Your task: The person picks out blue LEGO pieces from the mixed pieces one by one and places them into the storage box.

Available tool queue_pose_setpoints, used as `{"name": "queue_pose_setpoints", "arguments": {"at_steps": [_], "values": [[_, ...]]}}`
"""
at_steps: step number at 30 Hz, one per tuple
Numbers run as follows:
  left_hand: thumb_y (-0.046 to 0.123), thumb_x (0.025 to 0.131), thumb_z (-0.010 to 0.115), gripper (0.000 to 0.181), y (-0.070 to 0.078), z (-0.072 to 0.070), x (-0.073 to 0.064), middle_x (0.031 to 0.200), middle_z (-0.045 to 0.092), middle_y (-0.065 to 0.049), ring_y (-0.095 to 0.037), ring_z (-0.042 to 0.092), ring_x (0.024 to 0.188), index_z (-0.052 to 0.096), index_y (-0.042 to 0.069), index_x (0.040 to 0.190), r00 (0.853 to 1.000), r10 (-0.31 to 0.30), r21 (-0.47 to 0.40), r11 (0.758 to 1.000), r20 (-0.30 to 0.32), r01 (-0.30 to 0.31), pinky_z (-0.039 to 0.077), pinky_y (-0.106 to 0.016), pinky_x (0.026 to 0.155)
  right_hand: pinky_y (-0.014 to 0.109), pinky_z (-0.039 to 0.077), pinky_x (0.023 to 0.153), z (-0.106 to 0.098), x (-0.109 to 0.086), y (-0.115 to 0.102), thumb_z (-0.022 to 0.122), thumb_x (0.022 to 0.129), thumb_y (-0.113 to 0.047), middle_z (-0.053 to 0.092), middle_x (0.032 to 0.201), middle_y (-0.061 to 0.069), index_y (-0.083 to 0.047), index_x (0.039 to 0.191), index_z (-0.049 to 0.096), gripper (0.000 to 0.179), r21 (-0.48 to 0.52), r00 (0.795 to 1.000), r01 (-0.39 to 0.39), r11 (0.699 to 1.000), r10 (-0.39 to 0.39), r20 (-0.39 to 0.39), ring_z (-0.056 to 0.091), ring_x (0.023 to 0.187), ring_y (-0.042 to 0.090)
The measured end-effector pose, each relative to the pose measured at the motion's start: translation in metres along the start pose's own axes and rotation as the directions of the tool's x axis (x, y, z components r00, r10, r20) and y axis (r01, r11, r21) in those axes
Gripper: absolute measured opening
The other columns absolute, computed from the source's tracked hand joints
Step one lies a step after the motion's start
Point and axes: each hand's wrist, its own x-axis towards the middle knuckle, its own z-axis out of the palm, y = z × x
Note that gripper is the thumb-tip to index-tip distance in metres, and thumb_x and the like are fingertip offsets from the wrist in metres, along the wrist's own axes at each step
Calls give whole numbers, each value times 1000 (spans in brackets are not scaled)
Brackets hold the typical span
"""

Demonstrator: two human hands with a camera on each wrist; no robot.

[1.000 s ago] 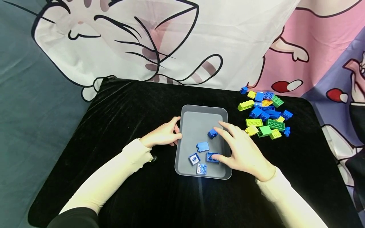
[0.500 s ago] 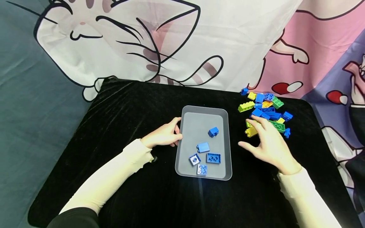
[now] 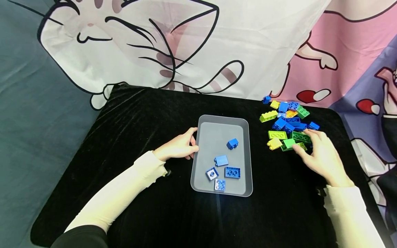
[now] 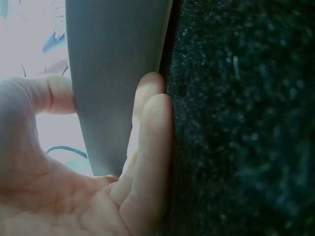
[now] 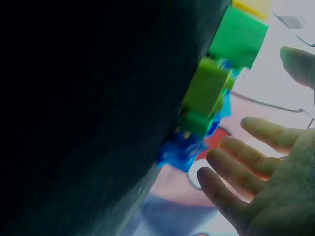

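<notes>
Gray tray (image 3: 210, 144) on black worktop (image 3: 173, 213), left hand (image 3: 176, 147) gripping its left side, five blue bricks (image 3: 221, 161) inside, right hand (image 3: 325, 158) with fingers spread wide near colorful brick pile (image 3: 288, 128) right of the tray.

black cloth-covered surface (image 3: 149, 210) | grey tray (image 3: 212, 134), near middle | multicoloured bricks (image 3: 289, 128), loosely clustered, right of tray

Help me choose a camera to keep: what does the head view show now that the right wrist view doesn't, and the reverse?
Head view only: the tray, the five blue bricks in it, and the left hand gripping its side.
Right wrist view only: the right palm.
Both: the right hand, bricks from the pile, the black cloth and the backdrop.
</notes>
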Motion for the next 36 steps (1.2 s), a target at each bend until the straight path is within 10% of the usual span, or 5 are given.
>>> {"name": "queue_pose_setpoints", "arguments": {"at_steps": [12,36], "values": [[19,89,63,83,1,1,0,103,63,-7,-17,74,70,24,19,162,1000,1,16,1000,5,-1,63,-34,60,75,37,98,-7,-4,21,60,100,-28,48,137,39,8,140,50,55,-82,977,-122,989,134,165,46,125,59],[19,89,63,84,0,0,0,102,64,-7,-18,73,69,22,18,162,1000,1,18,1000,4,-1,63,-33,60,53,49,55,-20,-17,-6,80,79,-7,67,93,18,-2,112,67,36,-108,998,-18,994,24,60,65,75,32]]}}
